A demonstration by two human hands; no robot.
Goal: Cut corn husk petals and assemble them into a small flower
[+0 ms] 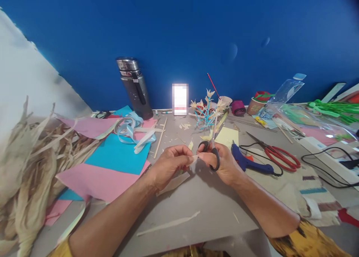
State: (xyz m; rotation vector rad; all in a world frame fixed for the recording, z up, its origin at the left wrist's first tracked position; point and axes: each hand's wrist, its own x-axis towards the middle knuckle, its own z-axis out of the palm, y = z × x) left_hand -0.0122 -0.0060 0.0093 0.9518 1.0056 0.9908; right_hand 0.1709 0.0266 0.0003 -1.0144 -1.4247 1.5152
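My left hand (pixel 175 161) is closed in a pinch on a small pale strip of husk (pixel 195 158) at the middle of the table. Close beside it on the right, my right hand (pixel 220 161) has its fingers in the black handles of a pair of scissors (pixel 213 152), whose blades point up and away. The thumb of that hand also touches the pale strip. Under my left hand lies a wider piece of husk (pixel 175 184). Just beyond the scissors stand several small cream flowers on blue stems (pixel 206 113).
Dried husks (pixel 33 175), pink paper (pixel 112 182) and blue paper (pixel 120 156) cover the left side. A dark flask (pixel 136 89) and lit phone (pixel 180 100) stand behind. On the right are a blue glue gun (pixel 249 163), red-handled scissors (pixel 282 158) and a power strip (pixel 322 156).
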